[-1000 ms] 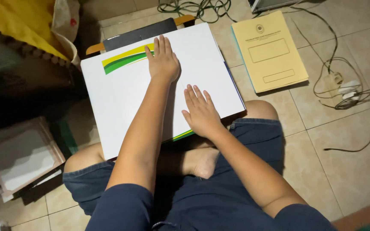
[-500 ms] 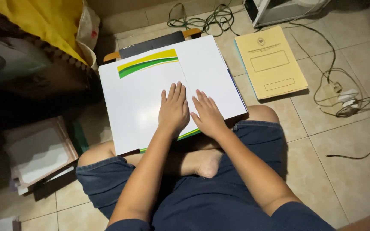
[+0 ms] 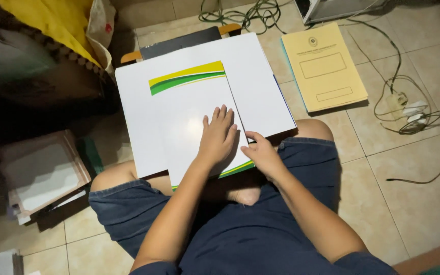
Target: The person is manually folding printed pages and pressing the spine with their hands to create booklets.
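Since half a second ago, both hands have drawn back toward the body, and the top white sheet with the green and yellow curved band (image 3: 194,117) now sits slid down over the wider white sheets (image 3: 260,86), its lower edge reaching past them over my lap. I see my left hand (image 3: 217,136) lying flat on that top sheet, fingers straight and close together, palm down, gripping nothing. My right hand (image 3: 260,153) is at the sheet's lower right edge, fingers curled loosely; they seem to pinch the paper's edge, though I cannot tell how firmly.

The stack rests partly on my crossed legs in dark blue shorts (image 3: 301,168) and partly on the tiled floor (image 3: 408,203). A dark clipboard-like board (image 3: 179,43) pokes out from under the far edge of the sheets. Just right of the stack lies a yellow folder (image 3: 324,66), apart from the white paper. Cables (image 3: 408,109) loop across the tiles at right. A second pile of papers (image 3: 42,173) lies at left, well apart.
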